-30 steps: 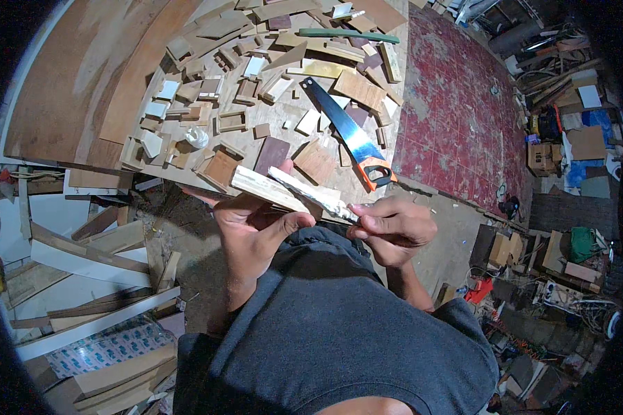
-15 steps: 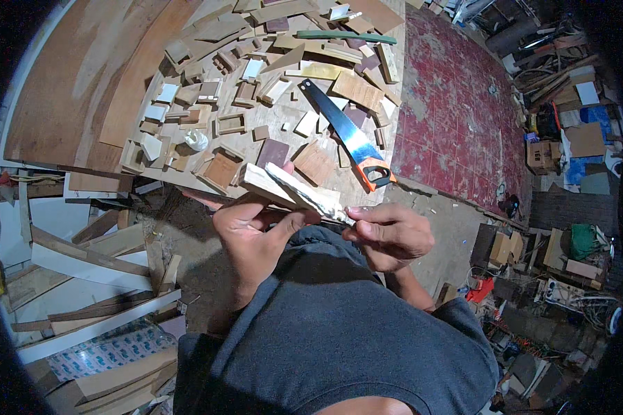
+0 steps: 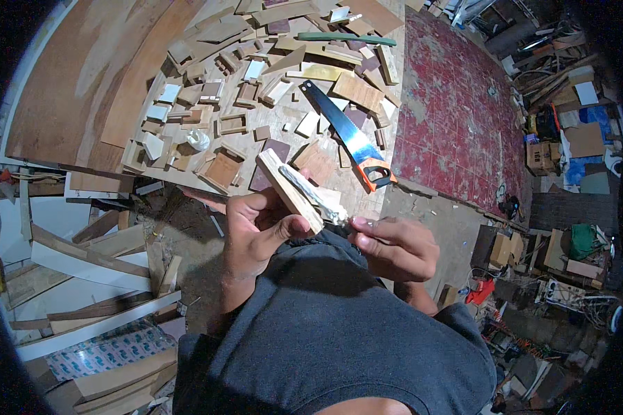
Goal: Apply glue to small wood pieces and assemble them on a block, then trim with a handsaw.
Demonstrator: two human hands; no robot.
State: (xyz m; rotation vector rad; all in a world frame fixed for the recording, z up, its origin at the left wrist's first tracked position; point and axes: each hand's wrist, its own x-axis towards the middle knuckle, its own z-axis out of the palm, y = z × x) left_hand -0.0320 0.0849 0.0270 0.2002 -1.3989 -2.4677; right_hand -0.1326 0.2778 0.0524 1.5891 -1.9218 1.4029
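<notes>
My left hand (image 3: 250, 232) grips a small wooden piece (image 3: 289, 192) over the table's near edge, thumb at its lower end. Along one edge of the piece runs a thick line of white paste (image 3: 303, 185). My right hand (image 3: 400, 247) is closed in a pinch at the piece's right end, where a lump of white paste (image 3: 336, 214) shows by the fingertips. Whatever sits between those fingers is too small and covered to make out. Beyond my hands, a handsaw (image 3: 346, 128) with an orange and black handle lies on the table.
Many wood offcuts and small open wooden boxes (image 3: 223, 168) spread over the table (image 3: 208, 185). A crumpled white bundle (image 3: 197, 140) stands among them. Boards (image 3: 93, 277) are piled on the floor at left. A worn red floor (image 3: 457, 117) and clutter (image 3: 567, 304) lie to the right.
The wooden piece has turned steeper in my left hand, showing more of its pasted edge. My right hand has shifted slightly right and down, still pinching.
</notes>
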